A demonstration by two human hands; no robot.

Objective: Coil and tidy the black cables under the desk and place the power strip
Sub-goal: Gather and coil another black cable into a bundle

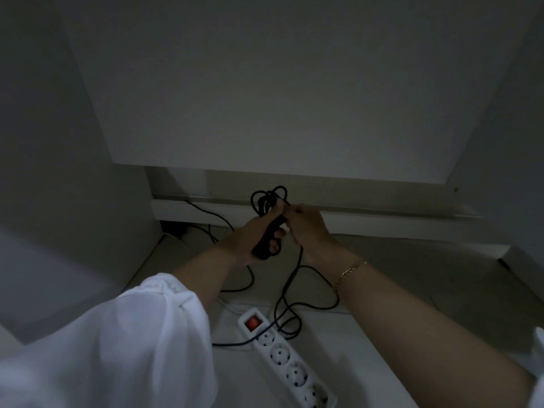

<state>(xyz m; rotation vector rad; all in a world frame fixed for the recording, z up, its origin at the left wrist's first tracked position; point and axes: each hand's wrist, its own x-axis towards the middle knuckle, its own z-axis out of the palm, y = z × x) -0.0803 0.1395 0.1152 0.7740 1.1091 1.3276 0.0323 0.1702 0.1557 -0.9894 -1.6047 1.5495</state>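
**A dim, pale-walled recess**

We look into the shadowed space under the desk (265,98). Its pale back panel fills the upper view, a side panel (59,142) closes the left, and a light floor (382,260) runs below.

Far left, a second black cable (212,214) trails along the floor toward the corner. Our left hand (250,237), coming out of a white sleeve (117,343), is clenched round a coil of black cable (269,198). Its fingers wrap the lower part of the bundle, and the loops stand up above the fist.

Just to the right, against the coil, our right hand (309,228) has its fingertips drawn together at the top of the bundle. As far as we can tell in this light, it is pinching a strand. A thin bracelet (350,272) sits on that wrist.

Below the hands, the loose cable (300,256) hangs down and curls on the floor. It crosses the far end of the white power strip (282,354). The strip lies flat between our forearms with its red switch (252,322) toward the hands.
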